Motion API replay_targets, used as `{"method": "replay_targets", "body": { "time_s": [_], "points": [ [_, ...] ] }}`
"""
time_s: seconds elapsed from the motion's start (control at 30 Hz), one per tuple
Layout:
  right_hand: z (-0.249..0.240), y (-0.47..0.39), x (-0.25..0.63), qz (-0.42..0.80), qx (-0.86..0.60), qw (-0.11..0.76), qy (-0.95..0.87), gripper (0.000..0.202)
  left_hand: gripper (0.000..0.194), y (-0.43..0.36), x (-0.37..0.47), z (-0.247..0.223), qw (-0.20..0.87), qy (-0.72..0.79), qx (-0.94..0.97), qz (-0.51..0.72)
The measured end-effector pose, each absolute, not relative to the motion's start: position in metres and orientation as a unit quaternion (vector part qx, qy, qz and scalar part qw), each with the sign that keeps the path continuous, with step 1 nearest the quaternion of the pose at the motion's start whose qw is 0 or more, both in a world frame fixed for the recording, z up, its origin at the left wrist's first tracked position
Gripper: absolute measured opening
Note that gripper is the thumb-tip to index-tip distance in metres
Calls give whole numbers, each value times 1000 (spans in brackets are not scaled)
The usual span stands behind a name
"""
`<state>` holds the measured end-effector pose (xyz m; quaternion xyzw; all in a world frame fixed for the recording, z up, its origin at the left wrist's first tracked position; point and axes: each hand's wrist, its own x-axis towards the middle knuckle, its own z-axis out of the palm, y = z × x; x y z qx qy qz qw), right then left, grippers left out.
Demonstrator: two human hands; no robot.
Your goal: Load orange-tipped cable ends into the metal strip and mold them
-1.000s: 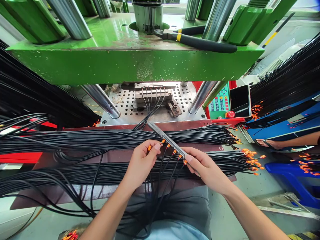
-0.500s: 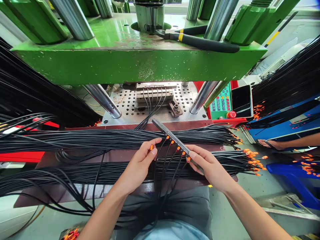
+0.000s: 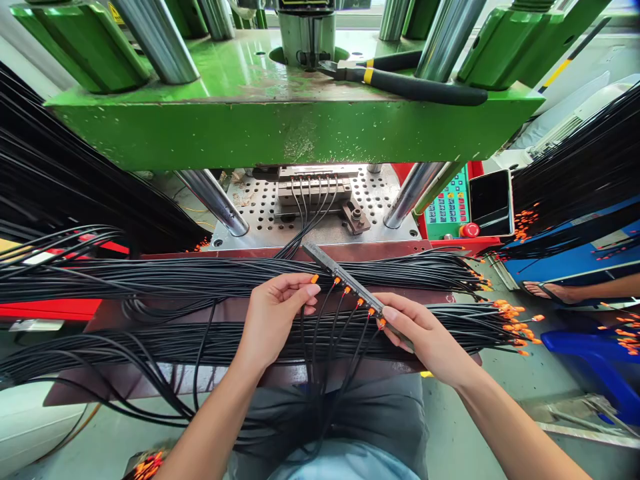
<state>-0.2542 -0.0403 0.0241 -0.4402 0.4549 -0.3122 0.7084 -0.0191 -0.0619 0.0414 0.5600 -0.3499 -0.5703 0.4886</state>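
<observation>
My right hand (image 3: 415, 327) is closed on the lower right end of a dark metal bar (image 3: 345, 277), which slants up to the left. Several orange-tipped black cables sit along the bar's lower edge and hang toward my lap. My left hand (image 3: 280, 310) pinches a black cable with an orange tip (image 3: 315, 279), just left of the bar. Behind the bar, a metal mould block (image 3: 315, 190) on the perforated plate (image 3: 255, 207) has several black cables running out of its front.
Long bundles of black cables (image 3: 175, 277) cross the brown work surface (image 3: 165, 380). A green press (image 3: 200, 133) stands ahead with black-handled pliers (image 3: 425, 87) on top. A control panel (image 3: 447, 207) is at right. A person's foot (image 3: 555, 292) shows at far right.
My left hand has moved slightly left, and the orange tip it holds now points up beside the bar's upper part. The whole view has shifted a little.
</observation>
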Motion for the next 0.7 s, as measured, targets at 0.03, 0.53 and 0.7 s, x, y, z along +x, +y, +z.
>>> {"method": "replay_targets", "body": {
  "time_s": [0.03, 0.53, 0.7],
  "points": [
    [24, -41, -254, -312, -441, 708, 455, 38, 26, -62, -19, 41, 490, -351, 555, -573],
    [29, -40, -253, -295, -483, 687, 456, 41, 24, -62, -21, 38, 506, -393, 553, -533],
    [30, -40, -251, -292, -502, 670, 462, 41, 26, -63, -22, 40, 496, -416, 558, -520]
  ]
}}
